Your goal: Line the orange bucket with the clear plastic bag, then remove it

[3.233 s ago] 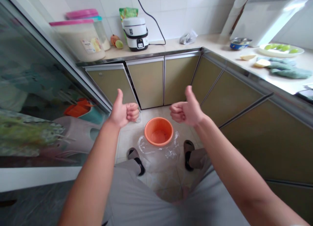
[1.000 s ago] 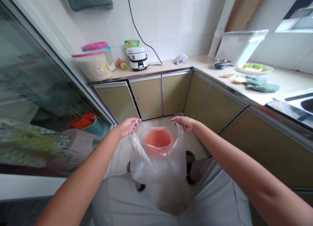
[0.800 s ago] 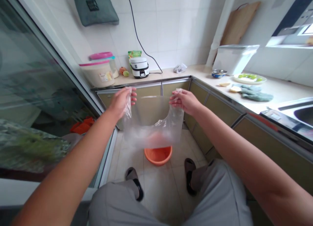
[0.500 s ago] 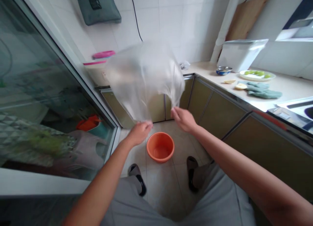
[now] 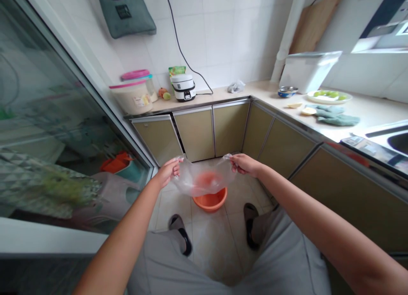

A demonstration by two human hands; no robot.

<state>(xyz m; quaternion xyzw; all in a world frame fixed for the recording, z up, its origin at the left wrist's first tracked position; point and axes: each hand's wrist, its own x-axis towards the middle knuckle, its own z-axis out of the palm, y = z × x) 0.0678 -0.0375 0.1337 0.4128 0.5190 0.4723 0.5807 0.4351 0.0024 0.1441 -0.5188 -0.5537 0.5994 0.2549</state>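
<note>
Clear plastic bag (image 5: 204, 179) above round orange plastic basin (image 5: 211, 203).
Pinched by left hand (image 5: 168, 172) and right hand (image 5: 245, 164), its edges are best held level.

No text is legible; the labels on the grey bag (image 5: 127, 15), tub (image 5: 129, 98) and cooker (image 5: 182, 86) are too small or blurred

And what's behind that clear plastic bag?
A round orange basin sits on pale floor tiles behind the clear plastic bag; its covered far rim can't be made out.
</note>
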